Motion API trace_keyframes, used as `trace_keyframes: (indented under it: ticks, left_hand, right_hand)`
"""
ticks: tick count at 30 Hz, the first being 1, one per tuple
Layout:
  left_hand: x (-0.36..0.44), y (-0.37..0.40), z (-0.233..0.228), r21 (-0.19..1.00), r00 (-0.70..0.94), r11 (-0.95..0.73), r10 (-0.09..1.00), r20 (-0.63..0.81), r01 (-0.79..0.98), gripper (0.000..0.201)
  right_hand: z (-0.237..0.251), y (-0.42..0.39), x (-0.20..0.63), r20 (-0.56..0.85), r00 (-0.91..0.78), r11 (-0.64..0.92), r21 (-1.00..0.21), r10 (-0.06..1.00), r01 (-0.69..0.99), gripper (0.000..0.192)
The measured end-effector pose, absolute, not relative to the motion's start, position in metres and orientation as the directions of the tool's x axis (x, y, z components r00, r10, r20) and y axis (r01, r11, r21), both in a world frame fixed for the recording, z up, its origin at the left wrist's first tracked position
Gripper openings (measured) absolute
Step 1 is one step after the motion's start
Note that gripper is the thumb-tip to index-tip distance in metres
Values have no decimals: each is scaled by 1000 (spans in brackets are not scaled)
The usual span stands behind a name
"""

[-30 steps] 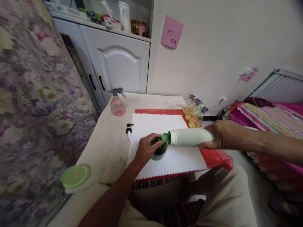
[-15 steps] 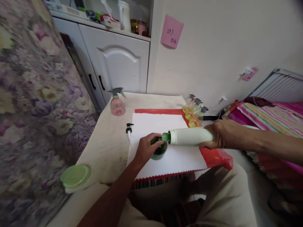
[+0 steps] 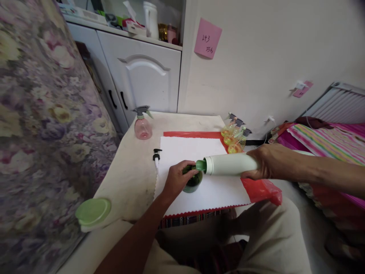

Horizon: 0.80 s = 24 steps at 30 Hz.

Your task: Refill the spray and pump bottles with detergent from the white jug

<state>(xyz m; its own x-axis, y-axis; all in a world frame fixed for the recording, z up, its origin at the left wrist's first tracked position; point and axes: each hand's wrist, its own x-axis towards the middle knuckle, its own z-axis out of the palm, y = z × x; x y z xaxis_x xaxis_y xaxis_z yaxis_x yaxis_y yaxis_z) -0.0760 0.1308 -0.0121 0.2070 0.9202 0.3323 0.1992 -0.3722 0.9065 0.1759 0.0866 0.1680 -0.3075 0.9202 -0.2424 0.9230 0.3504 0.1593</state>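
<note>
My right hand point(image 3: 266, 163) grips a pale green bottle point(image 3: 230, 164) held on its side, its darker green spout point(image 3: 200, 165) over the mouth of a small dark green round bottle point(image 3: 193, 182). My left hand point(image 3: 177, 180) is wrapped around that small bottle, which stands on a white cloth point(image 3: 196, 171). A black pump head point(image 3: 156, 155) lies just left of the cloth's edge.
A pink spray bottle point(image 3: 142, 125) stands at the table's back left. Several yellow spray bottles point(image 3: 235, 136) cluster at the back right. A light green lid point(image 3: 93, 211) rests at the front left corner. Red plastic point(image 3: 261, 190) lies under the cloth. White cabinet point(image 3: 142, 82) behind.
</note>
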Motion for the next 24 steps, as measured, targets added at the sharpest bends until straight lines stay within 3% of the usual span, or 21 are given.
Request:
trace_keyframes:
  ticks: [24]
  left_hand:
    - [-76, 131, -15, 897, 210, -394, 912, 354, 201, 17]
  right_hand:
    - [163, 87, 181, -202, -341, 374, 155, 918, 914, 46]
